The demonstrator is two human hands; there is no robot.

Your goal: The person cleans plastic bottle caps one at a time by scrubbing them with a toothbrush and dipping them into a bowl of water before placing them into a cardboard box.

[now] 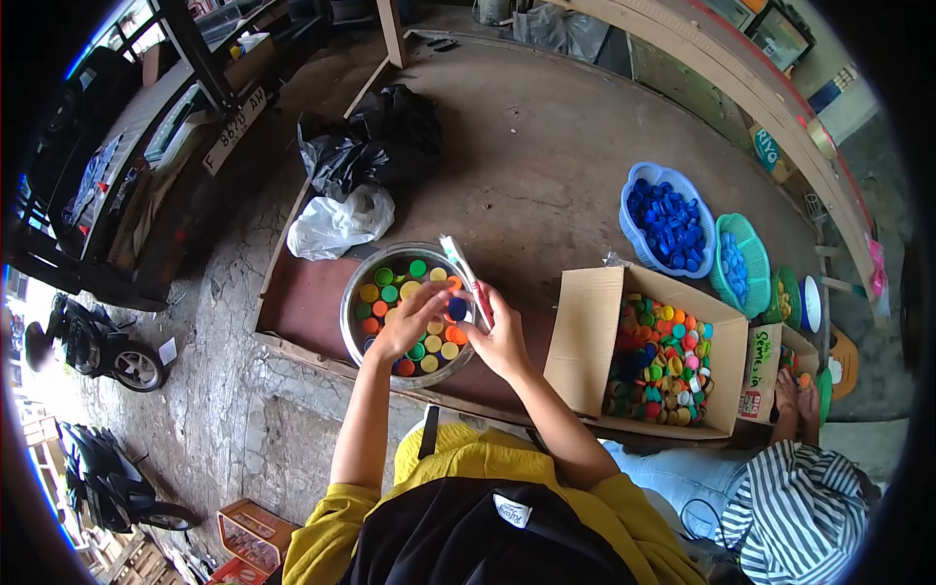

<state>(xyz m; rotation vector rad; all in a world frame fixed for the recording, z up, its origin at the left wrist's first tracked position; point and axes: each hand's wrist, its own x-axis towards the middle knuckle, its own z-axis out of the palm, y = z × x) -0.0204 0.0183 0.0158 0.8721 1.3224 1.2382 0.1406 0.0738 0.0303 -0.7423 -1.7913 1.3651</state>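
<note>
A round metal basin (353, 336) full of colourful plastic bottle caps (430, 363) sits at the table's front edge. Over its middle, my left hand (414, 317) has its fingers stretched out and slightly apart. An orange cap (453, 282) shows right by those fingertips. My right hand (499, 336), at the basin's right rim, is closed around a slim white tool with a red part (456, 256). The tool's white end points up and away from me; its exact kind is unclear.
Right of the basin stands an open cardboard box (587, 336) of mixed caps. Beyond it are a blue basket (629, 219) and a turquoise basket (726, 285) of blue caps. Black (375, 136) and white plastic bags (341, 224) lie behind. A person in stripes (799, 502) works at right.
</note>
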